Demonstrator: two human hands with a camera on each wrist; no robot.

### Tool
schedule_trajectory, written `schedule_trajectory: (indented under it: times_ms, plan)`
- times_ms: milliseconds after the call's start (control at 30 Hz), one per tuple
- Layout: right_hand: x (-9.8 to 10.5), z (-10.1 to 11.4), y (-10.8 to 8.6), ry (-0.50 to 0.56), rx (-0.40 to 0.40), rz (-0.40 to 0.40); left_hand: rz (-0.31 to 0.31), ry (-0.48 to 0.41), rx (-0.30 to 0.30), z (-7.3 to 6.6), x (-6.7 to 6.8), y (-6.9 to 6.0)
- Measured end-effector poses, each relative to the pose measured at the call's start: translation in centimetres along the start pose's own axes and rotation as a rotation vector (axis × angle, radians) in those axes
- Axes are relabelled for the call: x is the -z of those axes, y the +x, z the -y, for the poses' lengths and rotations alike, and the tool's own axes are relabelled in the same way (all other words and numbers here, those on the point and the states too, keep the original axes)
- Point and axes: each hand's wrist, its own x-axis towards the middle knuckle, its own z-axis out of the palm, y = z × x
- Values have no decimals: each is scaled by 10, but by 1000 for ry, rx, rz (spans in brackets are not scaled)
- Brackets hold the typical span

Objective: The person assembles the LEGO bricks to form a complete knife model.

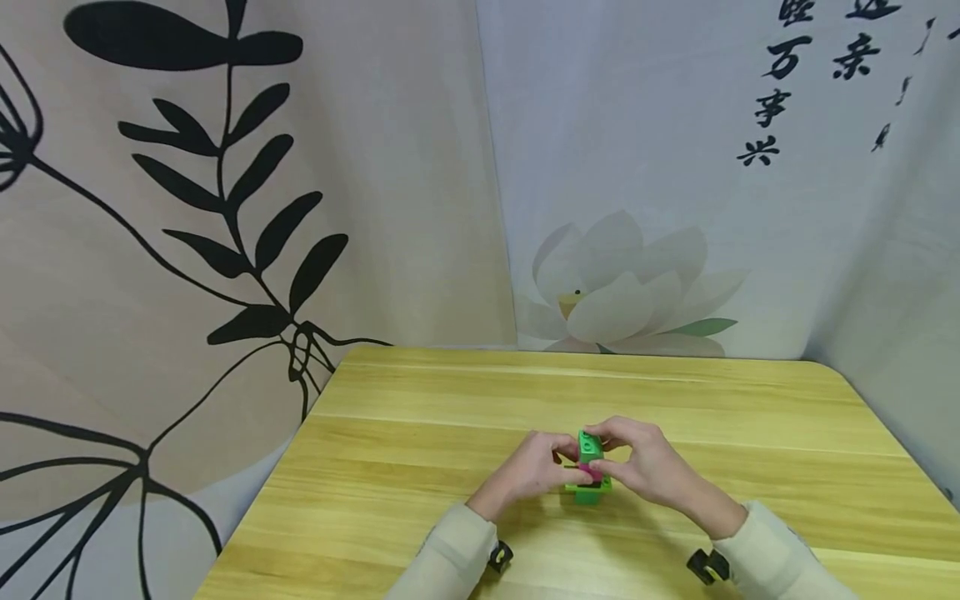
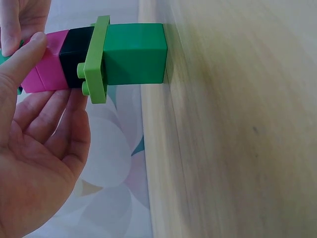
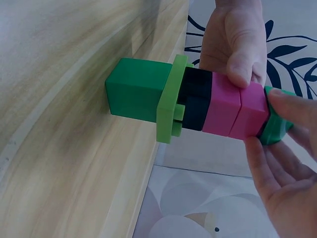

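A stack of toy building bricks stands upright on the table, between both hands. At its base is a dark green brick [image 3: 136,91], topped by a wider lime green plate [image 2: 99,62]. Above the plate comes a black brick [image 3: 196,94], then two pink bricks [image 3: 233,106]. A green top brick [image 1: 589,447] with studs caps the stack. My left hand [image 1: 536,468] pinches the pink part, its thumb across the near side. From the right, my right hand [image 1: 647,467] grips the green top brick between thumb and fingers, close to the pink.
The wooden table [image 1: 420,417] has its far edge against a light printed curtain [image 1: 420,183] with plant patterns. A black wrist mount [image 1: 500,556] sits at the left cuff, and another mount [image 1: 708,567] at the right one.
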Motion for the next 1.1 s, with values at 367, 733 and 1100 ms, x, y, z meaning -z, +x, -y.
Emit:
schedule_trajectory:
  times_ms: [367,733,1100]
  plan:
    - [2,2,0,-46,-77,-30,1,-13,15,-1,0,1]
    - [1,1,2,-60,-99,6,-7,-13,13,0,0,0]
    - [-2,-3,-2,-71,-84,-31,7,26,-3,-1,1,1]
